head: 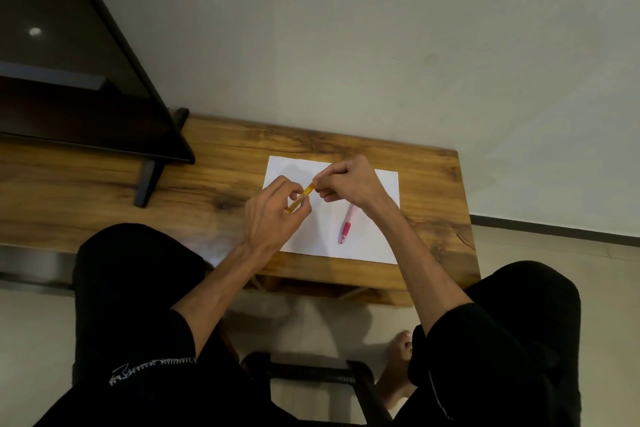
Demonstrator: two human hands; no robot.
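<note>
where the pale, matte wall (381,45) meets it, a long wooden table (104,184) runs across the view, its top a warm brown slab with dark, streaky grain. on its left part stands a flat black screen (69,62), glossy and sharp-edged, on thin dark feet. a plain white sheet of paper (367,246), rectangular and smooth, lies flat near the table's right end. above the sheet's left half both hands meet. the left hand (270,215), fingers curled, pinches the lower end of a yellow pen (300,198); the right hand (346,180), also curled, pinches its upper, orange-tipped end between thumb and forefinger. a red pen (345,229), with a pale upper barrel and a red grip, lies loose on the paper beside the right wrist, tip toward the person. the yellow pen is a slim, straight, translucent stick, held slanted over the paper's left part
</note>
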